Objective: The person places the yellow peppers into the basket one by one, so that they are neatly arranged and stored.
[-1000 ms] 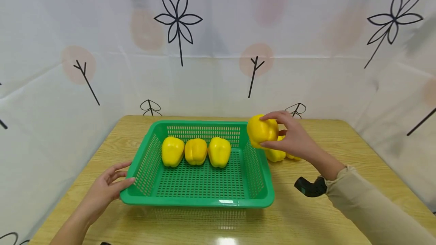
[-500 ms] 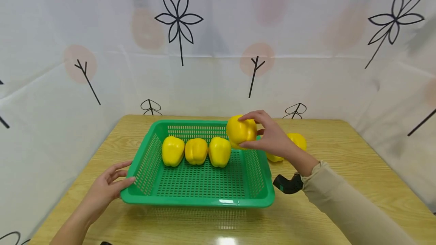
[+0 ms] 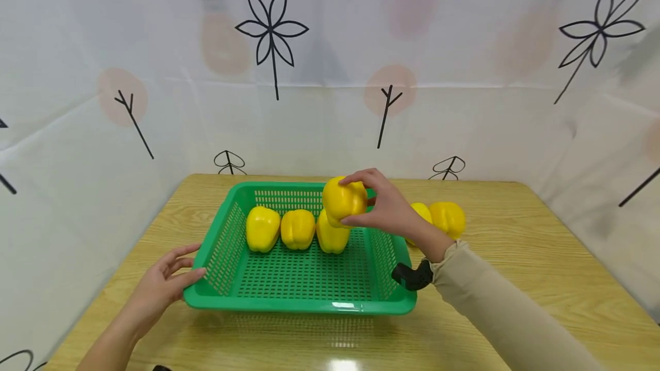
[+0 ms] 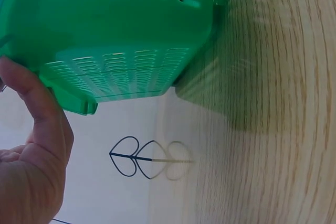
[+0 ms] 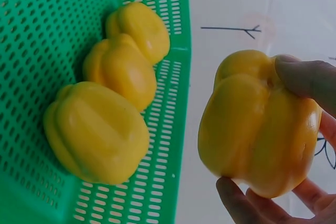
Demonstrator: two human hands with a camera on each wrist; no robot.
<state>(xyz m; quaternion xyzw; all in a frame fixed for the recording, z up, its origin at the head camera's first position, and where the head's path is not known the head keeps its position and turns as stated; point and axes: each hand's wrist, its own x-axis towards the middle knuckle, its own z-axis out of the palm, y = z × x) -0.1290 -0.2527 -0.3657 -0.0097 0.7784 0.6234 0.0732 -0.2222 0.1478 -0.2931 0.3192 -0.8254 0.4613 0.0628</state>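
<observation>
Yellow bell pepper [image 3: 341, 199] is hovering over the green plastic basket [image 3: 289, 304], right hand [image 3: 390, 206] pinching it, while left hand [image 3: 164, 280] is gripping the basket's rim

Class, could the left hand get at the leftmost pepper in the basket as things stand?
Probably yes. The left hand holds the basket, so it would likely let go first, but the leftmost pepper lies uncovered near that side, with nothing above it.
</observation>
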